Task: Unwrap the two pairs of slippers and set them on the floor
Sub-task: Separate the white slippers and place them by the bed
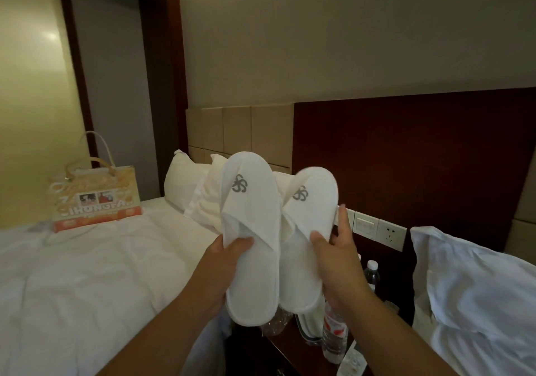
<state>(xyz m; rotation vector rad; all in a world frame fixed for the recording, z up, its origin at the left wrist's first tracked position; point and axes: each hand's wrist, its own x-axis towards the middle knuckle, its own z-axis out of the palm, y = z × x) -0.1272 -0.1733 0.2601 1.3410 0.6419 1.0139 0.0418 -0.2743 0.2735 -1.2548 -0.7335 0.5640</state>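
Slippers, one unwrapped pair: left hand (232, 262) clasps the left slipper (251, 230), right hand (338, 259) the right slipper (307, 236). Floor placement pending; second pair apparently remains below the right hand.

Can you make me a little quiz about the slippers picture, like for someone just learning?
1. True or false: the left hand and the right hand each hold one white slipper.
2. Where does the gift bag stand? A) on the floor B) on the bed C) on the nightstand
3. Fill in: on the nightstand, below the right slipper, stands a plastic water ____.

Key: 1 true: the left slipper is in the left hand, the other in the right, both up in the air. 2 B. 3 bottle.
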